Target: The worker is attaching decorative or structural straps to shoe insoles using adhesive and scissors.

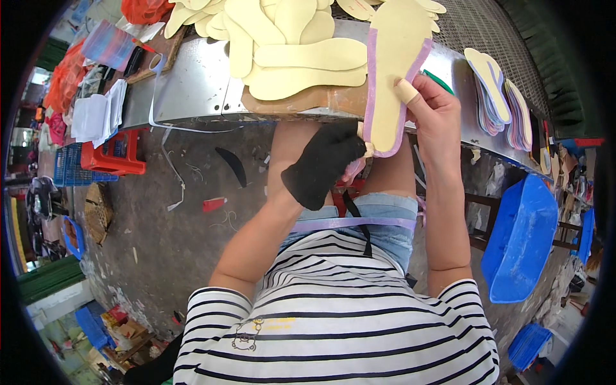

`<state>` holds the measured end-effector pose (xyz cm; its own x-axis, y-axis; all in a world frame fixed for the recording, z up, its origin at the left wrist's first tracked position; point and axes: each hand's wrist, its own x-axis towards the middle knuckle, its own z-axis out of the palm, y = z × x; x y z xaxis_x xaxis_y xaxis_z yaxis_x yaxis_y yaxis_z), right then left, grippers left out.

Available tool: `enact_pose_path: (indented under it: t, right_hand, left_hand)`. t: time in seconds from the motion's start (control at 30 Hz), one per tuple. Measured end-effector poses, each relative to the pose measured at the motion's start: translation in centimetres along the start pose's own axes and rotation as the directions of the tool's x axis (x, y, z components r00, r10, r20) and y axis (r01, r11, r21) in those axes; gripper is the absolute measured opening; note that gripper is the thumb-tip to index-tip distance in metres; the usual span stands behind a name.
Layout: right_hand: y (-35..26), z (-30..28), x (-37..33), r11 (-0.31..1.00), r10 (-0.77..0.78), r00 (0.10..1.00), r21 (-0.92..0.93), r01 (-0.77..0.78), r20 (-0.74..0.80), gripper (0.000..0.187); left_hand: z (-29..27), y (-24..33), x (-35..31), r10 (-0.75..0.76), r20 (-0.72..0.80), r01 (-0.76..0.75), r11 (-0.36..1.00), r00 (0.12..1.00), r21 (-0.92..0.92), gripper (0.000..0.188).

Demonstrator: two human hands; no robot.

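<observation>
A pale yellow insole (390,70) with lilac tape along its edge is held upright over my lap. My left hand (327,160), in a black glove with taped fingertips showing, pinches its lower end at the left edge. My right hand (435,115) is bare, with a beige wrap on the thumb, and grips the insole's right side at mid-length. A green piece (439,82) sticks out behind the right fingers; I cannot tell what it is or whether the hand holds it. A strip of lilac tape (353,223) runs across my lap.
Loose yellow insoles (308,54) lie piled on the metal table (192,80). Stacked insoles (491,96) stand at the right, by a mesh belt (475,25). White papers (99,115) are at the left, above a red stool (115,154). A blue tub (521,237) stands at the right.
</observation>
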<state>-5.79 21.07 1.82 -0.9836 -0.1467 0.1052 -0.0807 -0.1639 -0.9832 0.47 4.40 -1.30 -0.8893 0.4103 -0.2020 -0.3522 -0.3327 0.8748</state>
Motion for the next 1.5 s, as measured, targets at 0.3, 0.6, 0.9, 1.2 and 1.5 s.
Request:
enact_pose_path:
  t: [0.3, 0.6, 0.9, 1.2, 1.5]
  right_hand:
    - [1.9, -2.4, -0.5, 0.976, 0.102, 0.985, -0.206, -0.073, 0.137, 0.018]
    - [-1.6, -3.4, -2.3, 0.956, 0.250, 0.962, 0.131, -0.263, 0.108, 0.022]
    - [-0.7, -3.7, -4.2, 0.951, 0.265, 0.934, 0.094, -0.294, 0.241, 0.012]
    - [-2.4, -14.0, 2.3, 0.826, -0.276, 0.888, -0.564, 0.024, -0.367, 0.014]
    - [-1.4, -19.2, 5.1, -0.022, -0.532, 0.839, -0.989, -0.149, -0.115, 0.047]
  left_hand:
    - [-2.6, 0.8, 1.7, 0.153, -0.039, -0.156, 0.981, 0.987, -0.114, 0.034]
    - [1.9, 1.3, 3.3, 0.164, -0.208, -0.169, 0.986, 0.964, -0.009, 0.018]
    - [1.8, 2.1, 3.0, 0.236, -0.187, -0.233, 0.972, 0.954, 0.037, 0.020]
    - [-1.6, 0.6, 3.7, 0.187, -0.212, -0.186, 0.982, 0.959, 0.024, 0.025]
    - [-2.6, -1.5, 3.4, 0.090, -0.119, -0.125, 0.933, 0.989, -0.337, 0.028]
